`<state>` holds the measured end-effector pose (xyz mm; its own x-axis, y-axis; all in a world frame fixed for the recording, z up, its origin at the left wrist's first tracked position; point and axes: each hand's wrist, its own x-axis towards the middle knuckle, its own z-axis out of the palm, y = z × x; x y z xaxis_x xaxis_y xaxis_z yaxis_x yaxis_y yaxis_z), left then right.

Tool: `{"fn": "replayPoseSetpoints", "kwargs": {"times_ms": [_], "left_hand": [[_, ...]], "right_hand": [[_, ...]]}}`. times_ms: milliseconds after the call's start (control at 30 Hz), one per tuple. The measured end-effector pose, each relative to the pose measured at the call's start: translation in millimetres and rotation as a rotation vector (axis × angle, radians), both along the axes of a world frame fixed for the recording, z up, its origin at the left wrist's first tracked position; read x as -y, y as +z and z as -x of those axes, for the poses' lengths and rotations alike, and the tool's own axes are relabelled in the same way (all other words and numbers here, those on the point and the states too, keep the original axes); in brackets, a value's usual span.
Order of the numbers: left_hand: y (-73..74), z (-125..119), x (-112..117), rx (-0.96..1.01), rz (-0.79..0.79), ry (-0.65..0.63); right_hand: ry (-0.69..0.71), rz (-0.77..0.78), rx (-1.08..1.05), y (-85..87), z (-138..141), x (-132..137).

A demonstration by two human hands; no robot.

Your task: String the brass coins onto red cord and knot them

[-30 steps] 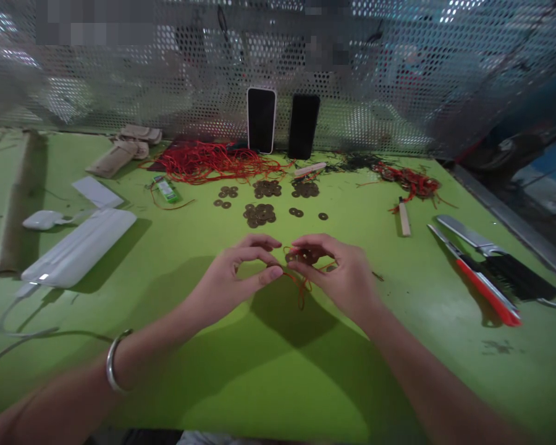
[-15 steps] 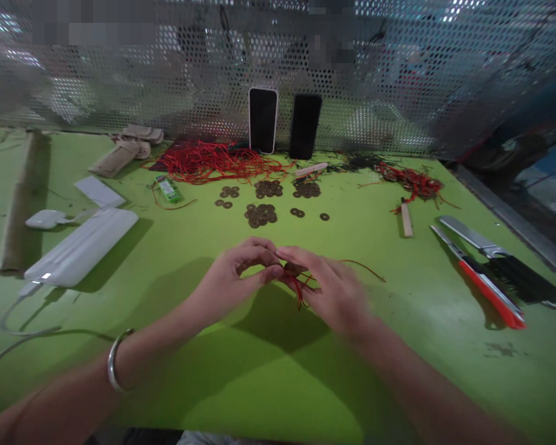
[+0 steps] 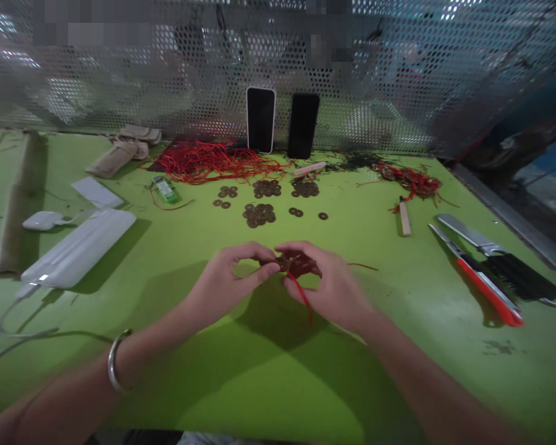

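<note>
My left hand (image 3: 229,281) and my right hand (image 3: 327,284) meet over the middle of the green table (image 3: 269,371). Both pinch a small cluster of brown coins strung on red cord (image 3: 293,266). A red cord end (image 3: 302,296) hangs down between the hands, and a thin strand trails right along the table. A silver bangle (image 3: 113,361) sits on my left wrist. Loose brown coins (image 3: 259,214) lie in small heaps just beyond the hands.
A heap of red cords (image 3: 208,162) and two upright phones (image 3: 280,122) stand by the perforated metal screen. A white power bank (image 3: 76,247) with cable lies left. Red-handled shears (image 3: 479,278) and a black brush (image 3: 519,278) lie right. More red cord pieces (image 3: 410,179) sit back right.
My right hand has drawn in toward the left, and its fingers have curled round the coin cluster. The red cord end now hangs straighter below the hands.
</note>
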<state>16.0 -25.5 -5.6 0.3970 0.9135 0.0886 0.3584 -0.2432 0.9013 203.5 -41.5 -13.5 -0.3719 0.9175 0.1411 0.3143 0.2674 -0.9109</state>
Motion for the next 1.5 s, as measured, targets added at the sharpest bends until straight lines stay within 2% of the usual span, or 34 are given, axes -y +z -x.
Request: {"fn": "replayPoseSetpoints", "kwargs": {"times_ms": [67, 167, 267, 400, 533, 933, 1133, 1500], "left_hand": [[0.5, -0.8, 1.3, -0.035, -0.026, -0.011], [-0.5, -1.5, 2.1, -0.049, -0.041, -0.022], [-2.0, -0.9, 0.9, -0.02, -0.072, 0.028], [-2.6, 0.1, -0.6, -0.008, -0.093, 0.087], [-2.7, -0.6, 0.3, -0.017, -0.098, 0.085], [-3.5, -0.4, 1.2, -0.014, -0.136, 0.123], [-4.0, -0.6, 0.6, 0.001, -0.139, 0.133], [-8.1, 0.7, 1.2, 0.041, -0.11, 0.124]], "right_hand": [[0.005, 0.081, -0.036, 1.7, -2.5, -2.7], [-0.051, 0.082, -0.026, 1.8, -5.1, -5.5], [-0.124, 0.071, -0.05, 0.7, -6.5, -6.5], [-0.183, 0.114, -0.214, -1.1, -6.0, -7.0], [-0.151, 0.163, -0.294, -2.8, -4.5, -7.2], [-0.127, 0.308, -0.362, -2.8, -3.4, -7.1], [-0.141, 0.33, -0.412, -6.2, -3.3, -7.9], [-0.115, 0.321, -0.377, -5.4, -0.3, -6.1]]}}
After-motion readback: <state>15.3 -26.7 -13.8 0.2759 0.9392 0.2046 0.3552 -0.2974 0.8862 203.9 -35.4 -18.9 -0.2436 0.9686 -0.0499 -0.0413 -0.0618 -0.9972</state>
